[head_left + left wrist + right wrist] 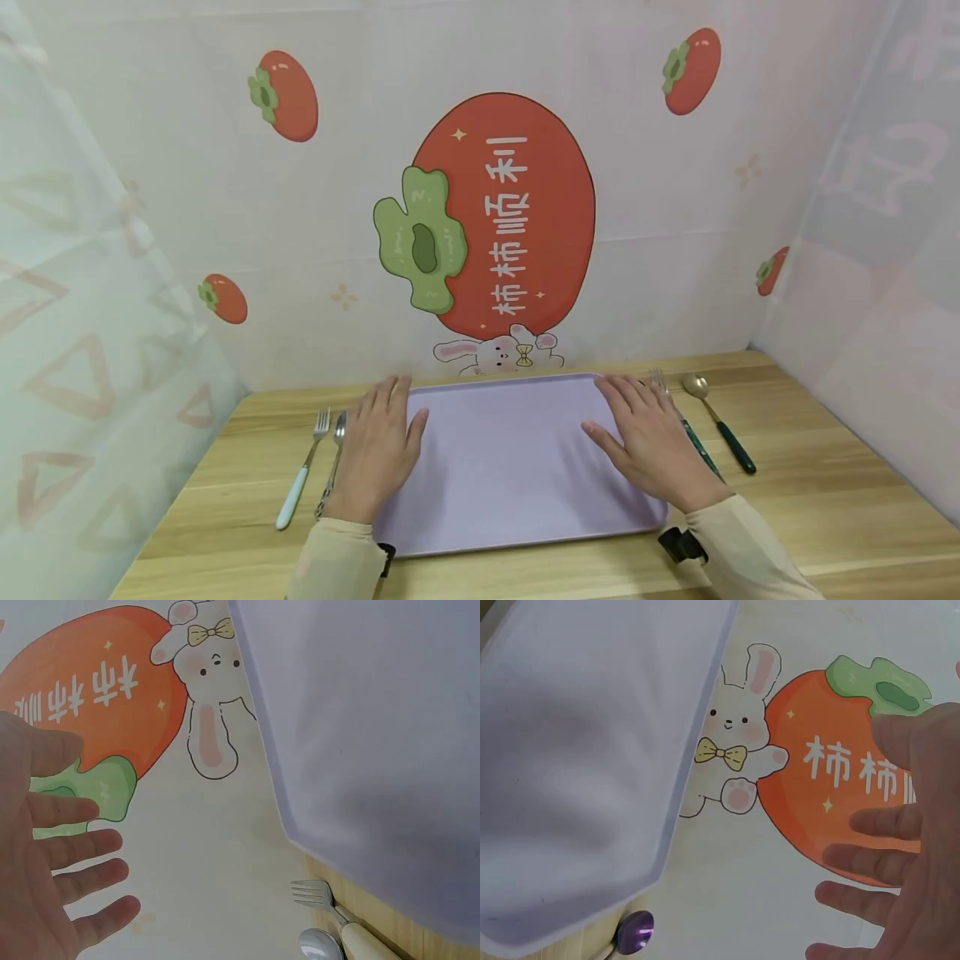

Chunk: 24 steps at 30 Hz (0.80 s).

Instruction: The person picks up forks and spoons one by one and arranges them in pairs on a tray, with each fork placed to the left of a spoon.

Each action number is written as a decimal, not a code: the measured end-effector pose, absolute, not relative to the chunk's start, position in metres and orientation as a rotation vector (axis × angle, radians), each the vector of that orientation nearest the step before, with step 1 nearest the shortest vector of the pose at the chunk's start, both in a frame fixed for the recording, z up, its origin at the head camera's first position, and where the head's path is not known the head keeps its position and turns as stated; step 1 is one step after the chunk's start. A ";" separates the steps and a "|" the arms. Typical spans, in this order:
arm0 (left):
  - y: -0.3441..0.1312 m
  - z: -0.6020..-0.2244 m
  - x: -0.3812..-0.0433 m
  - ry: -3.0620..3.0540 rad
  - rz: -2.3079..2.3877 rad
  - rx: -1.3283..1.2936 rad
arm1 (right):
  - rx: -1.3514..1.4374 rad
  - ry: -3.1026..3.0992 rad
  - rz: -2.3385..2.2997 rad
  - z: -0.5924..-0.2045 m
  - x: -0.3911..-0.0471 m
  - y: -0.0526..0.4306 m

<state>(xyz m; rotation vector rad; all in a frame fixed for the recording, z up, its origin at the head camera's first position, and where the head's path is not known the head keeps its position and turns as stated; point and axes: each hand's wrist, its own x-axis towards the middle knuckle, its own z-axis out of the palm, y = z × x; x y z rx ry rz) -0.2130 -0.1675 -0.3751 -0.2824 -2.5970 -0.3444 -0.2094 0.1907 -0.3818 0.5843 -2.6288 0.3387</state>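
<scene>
A shallow, pale-purple rectangular tray point(495, 467), apparently moulded plastic, lies flat on a wood-grain table point(817, 508) at six o'clock in the head view. It looks light and stiff, unlikely to break, though its smooth finish may slip; the raised rims at nine and three o'clock seem the soundest holds. The person's left hand point(380, 450) is over the nine o'clock side, the right hand point(656, 446) over three, fingers extended and released, grasping nothing (whether any skin meets the rim, the views cannot tell). The tray is the only container; the cutlery lies outside it. Beyond nine o'clock are a pale-blue-handled metal fork point(293, 496) and an ornate silver spoon point(340, 430); beyond three, a green-handled metal fork point(698, 447) and a dark-green-handled metal spoon point(735, 447).
</scene>
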 end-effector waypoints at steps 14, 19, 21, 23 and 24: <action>-0.168 -0.370 -0.209 -2.614 -0.333 -0.262 | 0.642 -2.442 0.331 -0.381 -0.211 0.191; -0.171 -0.370 -0.208 -2.600 -0.352 -0.272 | 0.654 -2.416 0.303 -0.381 -0.210 0.190; -0.173 -0.370 -0.207 -2.597 -0.360 -0.268 | 0.656 -2.407 0.293 -0.382 -0.210 0.189; -0.174 -0.370 -0.207 -2.596 -0.368 -0.263 | 0.659 -2.397 0.287 -0.382 -0.209 0.189; -0.175 -0.370 -0.207 -2.596 -0.372 -0.260 | 0.659 -2.393 0.286 -0.382 -0.209 0.189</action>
